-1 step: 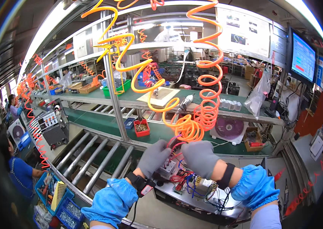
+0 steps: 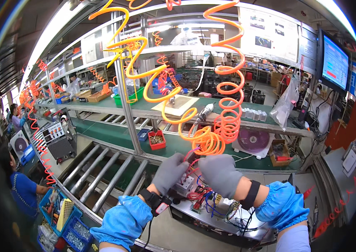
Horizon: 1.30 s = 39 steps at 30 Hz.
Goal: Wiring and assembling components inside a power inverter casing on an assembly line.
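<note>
In a grey glove, my left hand (image 2: 170,173) is closed, its fingertips pinched on a red wire (image 2: 191,161). My right hand (image 2: 220,173), gloved the same way, is curled shut close beside it, where the red wires run in under its fingers; the fingertips are partly hidden. Below the hands lies an open metal chassis (image 2: 245,227) with red, blue and black wiring. A pale block (image 2: 183,185) sits under my left hand, and a boxy transformer-like part (image 2: 227,206) lies below my right wrist.
Orange coiled air hoses (image 2: 228,84) hang ahead, one by a power screwdriver (image 2: 205,112). A red bin (image 2: 157,140) of small metal parts stands beyond my hands. To the left are a roller conveyor (image 2: 110,178), a blue tool bin (image 2: 56,210) and a person (image 2: 24,189) in blue. A monitor (image 2: 333,63) hangs right.
My right hand has shifted very slightly left. Otherwise both hands stay at the wires.
</note>
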Each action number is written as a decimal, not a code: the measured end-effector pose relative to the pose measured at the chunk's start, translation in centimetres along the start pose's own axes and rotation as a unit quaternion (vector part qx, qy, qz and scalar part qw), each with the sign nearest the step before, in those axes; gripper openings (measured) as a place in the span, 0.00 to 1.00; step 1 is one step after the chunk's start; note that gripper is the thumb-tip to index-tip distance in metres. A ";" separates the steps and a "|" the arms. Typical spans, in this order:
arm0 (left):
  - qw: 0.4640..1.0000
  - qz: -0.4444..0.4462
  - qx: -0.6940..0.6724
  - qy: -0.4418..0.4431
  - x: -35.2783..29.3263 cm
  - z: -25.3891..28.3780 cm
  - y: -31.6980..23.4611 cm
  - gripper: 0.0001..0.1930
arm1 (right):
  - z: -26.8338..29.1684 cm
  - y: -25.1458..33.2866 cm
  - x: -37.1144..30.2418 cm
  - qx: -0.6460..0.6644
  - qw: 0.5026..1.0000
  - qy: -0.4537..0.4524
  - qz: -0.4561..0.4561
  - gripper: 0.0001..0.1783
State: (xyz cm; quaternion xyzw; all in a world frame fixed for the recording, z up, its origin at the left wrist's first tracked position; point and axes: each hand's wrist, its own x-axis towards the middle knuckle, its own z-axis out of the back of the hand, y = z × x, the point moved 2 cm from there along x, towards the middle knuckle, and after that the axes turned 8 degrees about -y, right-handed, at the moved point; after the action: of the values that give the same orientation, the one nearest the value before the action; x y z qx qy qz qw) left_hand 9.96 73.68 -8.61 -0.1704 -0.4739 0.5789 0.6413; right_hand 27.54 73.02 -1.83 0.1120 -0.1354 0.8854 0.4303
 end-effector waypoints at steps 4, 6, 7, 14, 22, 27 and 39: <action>1.000 -0.002 -0.001 0.014 0.7 -0.3 1.3 0.18 | -0.3 1.1 1.3 0.025 0.960 -0.222 0.171 0.06; 0.998 0.027 -0.047 0.019 0.7 -0.4 1.9 0.17 | -1.7 0.5 2.8 0.043 0.924 -0.315 0.214 0.08; 0.990 0.096 -0.095 0.033 0.5 -0.5 2.4 0.17 | -2.9 -0.4 3.9 0.094 0.949 -0.254 0.162 0.10; 0.968 0.137 -0.211 0.008 -0.1 -0.4 2.5 0.16 | -8.1 -5.1 4.6 0.122 0.991 0.046 -0.032 0.15; 0.995 0.082 -0.056 -0.017 -0.1 -0.4 0.8 0.15 | -4.5 -5.3 6.7 0.336 0.933 -0.055 -0.116 0.15; 0.998 0.038 0.045 -0.022 0.1 -0.7 0.1 0.17 | -4.8 -3.8 7.0 0.176 0.976 -0.092 0.088 0.11; 0.999 -0.022 0.045 -0.013 -2.8 1.2 -0.1 0.22 | -10.6 -5.3 6.2 0.330 0.943 0.051 0.009 0.13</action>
State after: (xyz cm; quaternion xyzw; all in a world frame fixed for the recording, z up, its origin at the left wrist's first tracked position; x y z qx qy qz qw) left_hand 9.34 70.73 -9.05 -0.1233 -0.4596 0.5878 0.6543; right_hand 27.15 84.26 -9.12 0.2010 0.1850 0.8890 0.3674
